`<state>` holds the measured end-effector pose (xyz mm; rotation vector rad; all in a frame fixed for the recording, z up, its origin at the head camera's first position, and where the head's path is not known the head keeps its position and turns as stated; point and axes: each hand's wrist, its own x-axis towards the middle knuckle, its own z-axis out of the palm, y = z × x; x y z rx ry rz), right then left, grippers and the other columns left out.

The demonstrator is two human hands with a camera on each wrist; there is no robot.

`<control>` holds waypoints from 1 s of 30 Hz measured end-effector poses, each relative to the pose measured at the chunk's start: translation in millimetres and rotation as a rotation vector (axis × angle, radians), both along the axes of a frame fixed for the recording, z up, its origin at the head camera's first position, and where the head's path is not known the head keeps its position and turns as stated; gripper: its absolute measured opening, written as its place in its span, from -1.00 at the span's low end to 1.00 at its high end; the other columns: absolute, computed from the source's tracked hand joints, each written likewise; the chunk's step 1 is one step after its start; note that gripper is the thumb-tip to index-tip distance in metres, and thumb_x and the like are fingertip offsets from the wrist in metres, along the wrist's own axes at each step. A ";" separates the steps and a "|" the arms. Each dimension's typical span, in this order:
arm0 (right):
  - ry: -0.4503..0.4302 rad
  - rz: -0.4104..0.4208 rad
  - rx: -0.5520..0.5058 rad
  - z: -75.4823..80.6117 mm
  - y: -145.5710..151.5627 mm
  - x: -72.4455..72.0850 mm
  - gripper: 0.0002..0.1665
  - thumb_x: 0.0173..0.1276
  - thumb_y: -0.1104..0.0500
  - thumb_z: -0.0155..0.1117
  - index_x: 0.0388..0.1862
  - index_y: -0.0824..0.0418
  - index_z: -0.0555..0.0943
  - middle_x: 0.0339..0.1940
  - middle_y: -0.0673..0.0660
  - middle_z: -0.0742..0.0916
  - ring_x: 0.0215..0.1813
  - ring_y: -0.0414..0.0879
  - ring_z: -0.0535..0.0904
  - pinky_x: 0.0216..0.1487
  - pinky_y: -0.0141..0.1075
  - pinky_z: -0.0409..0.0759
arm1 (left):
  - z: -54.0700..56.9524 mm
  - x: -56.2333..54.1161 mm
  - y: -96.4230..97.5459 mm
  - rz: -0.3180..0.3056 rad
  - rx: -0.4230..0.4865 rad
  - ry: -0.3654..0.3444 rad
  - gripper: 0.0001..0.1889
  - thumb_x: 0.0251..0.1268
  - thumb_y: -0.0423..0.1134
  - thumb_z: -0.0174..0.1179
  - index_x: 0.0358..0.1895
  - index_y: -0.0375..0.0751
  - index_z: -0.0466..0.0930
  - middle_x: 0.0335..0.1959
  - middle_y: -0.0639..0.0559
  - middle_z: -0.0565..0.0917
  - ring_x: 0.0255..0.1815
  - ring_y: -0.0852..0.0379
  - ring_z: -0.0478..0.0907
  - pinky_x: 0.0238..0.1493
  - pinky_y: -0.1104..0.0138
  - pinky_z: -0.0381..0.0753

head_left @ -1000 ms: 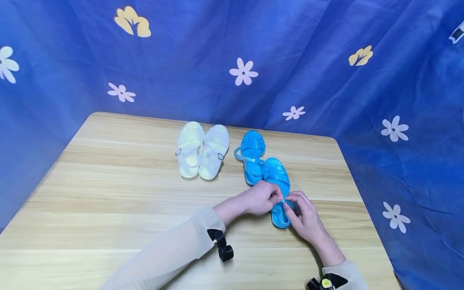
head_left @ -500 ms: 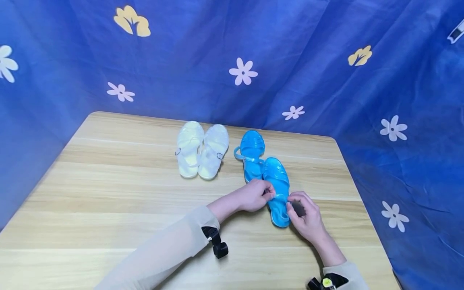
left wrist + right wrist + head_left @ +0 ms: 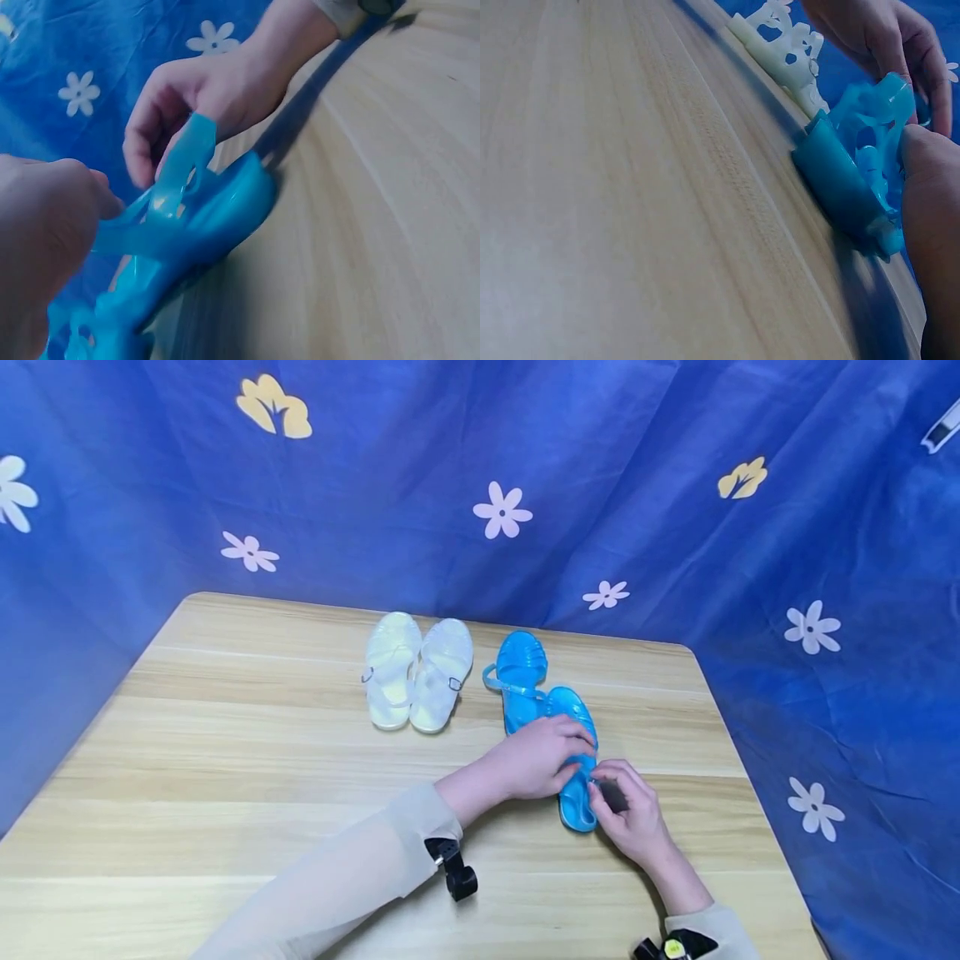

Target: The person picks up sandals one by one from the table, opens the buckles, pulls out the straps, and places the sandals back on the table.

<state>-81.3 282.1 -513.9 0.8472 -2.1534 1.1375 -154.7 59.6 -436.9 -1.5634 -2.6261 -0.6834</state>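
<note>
A blue jelly sandal lies toe away from me, its front half partly under my left hand. The left fingers reach over its middle, with a gap between thumb and fingertips beside the strap. At the sandal's right side, my right hand pinches the ankle strap near its fastening between thumb and forefinger. The left wrist view shows the blue strap standing up in front of the right hand. Over the sandal in the right wrist view, the left fingers point down. Behind it lies its mate, another blue sandal, strap looped out left.
Two whitish sandals, the left and the right, stand side by side left of the blue pair. Everything sits on a wood-grain table. A blue flower-patterned curtain hangs behind and along the sides.
My left hand drew back left from the fastening, then came back right over the sandal with its fingers spread. The right hand stays at the strap, nearly still.
</note>
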 end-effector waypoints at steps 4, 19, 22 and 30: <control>0.010 0.005 0.001 -1.0 0.0 -0.8 -0.66 0.11 0.55 0.37 -0.10 0.43 0.68 -0.10 0.29 0.74 -0.13 0.12 0.72 0.18 -0.43 0.61 | 3.9 6.0 7.1 -0.031 -0.102 0.177 -0.68 0.52 -0.19 0.25 0.25 0.06 0.76 0.32 0.18 0.65 0.47 0.10 0.40 0.51 0.10 0.32; 0.014 0.015 -0.011 -2.7 2.6 0.4 -0.63 0.10 0.57 0.39 -0.06 0.45 0.69 -0.12 0.33 0.74 -0.08 0.12 0.69 0.24 -0.40 0.58 | -23.6 0.4 -1.4 0.009 0.012 0.233 -0.82 0.54 -0.07 0.31 0.02 0.13 0.87 -0.08 0.28 0.81 0.04 0.17 0.54 0.11 0.24 0.50; 0.010 0.014 -0.012 -2.1 3.0 0.9 -0.62 0.10 0.57 0.39 -0.05 0.45 0.69 -0.12 0.33 0.74 -0.07 0.12 0.69 0.25 -0.40 0.58 | -28.8 -0.2 -5.8 0.007 0.096 0.194 -0.84 0.54 -0.11 0.33 -0.01 0.05 0.87 -0.12 0.26 0.82 0.04 0.19 0.61 0.15 0.29 0.55; -0.009 0.002 -0.028 -1.5 3.5 2.2 -0.61 0.08 0.59 0.41 -0.06 0.48 0.69 -0.12 0.35 0.75 -0.06 0.12 0.70 0.26 -0.38 0.59 | -37.1 0.8 -14.4 0.028 0.270 0.070 -0.89 0.48 -0.22 0.39 -0.10 -0.11 0.87 -0.19 0.15 0.83 -0.05 0.20 0.72 0.16 0.37 0.62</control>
